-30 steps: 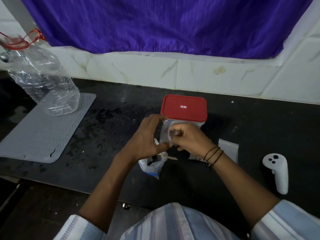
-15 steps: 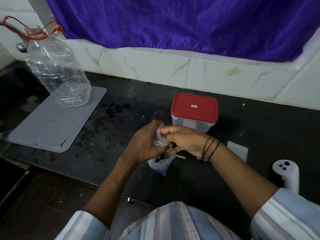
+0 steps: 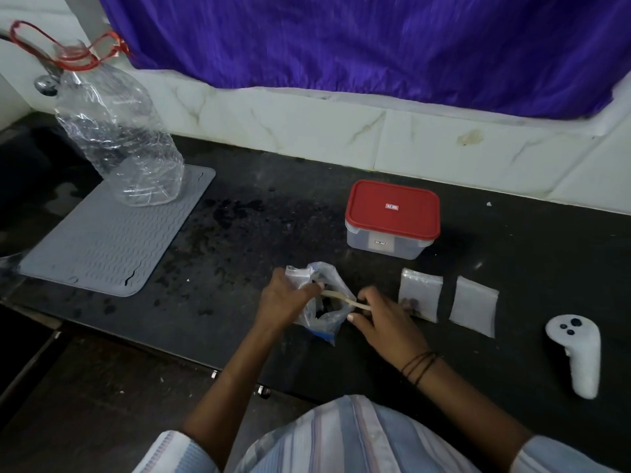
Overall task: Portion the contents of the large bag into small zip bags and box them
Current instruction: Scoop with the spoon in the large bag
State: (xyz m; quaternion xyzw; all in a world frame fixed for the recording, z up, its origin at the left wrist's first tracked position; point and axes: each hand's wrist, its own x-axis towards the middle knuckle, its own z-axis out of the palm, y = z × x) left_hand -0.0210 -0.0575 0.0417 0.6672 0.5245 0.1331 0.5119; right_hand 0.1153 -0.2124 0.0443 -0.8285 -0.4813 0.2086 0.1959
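Scooping out of the big bag on the counter

Left hand [image 3: 285,302] holds the large bag [image 3: 322,302] open, right hand [image 3: 379,315] pinches a pale spoon [image 3: 341,299] poking into it. Two small zip bags [image 3: 419,294] lie beside, red-lidded box [image 3: 392,218] behind.

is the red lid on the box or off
On. The red lid sits flat across the top of the clear box, covering it edge to edge. Whether it is snapped tight cannot be told.

Crumpled clear large bag [image 3: 324,302] stands open on the counter; two small zip bags [image 3: 420,294] [image 3: 474,305] lie flat beside it; red-lidded box [image 3: 392,218] closed behind
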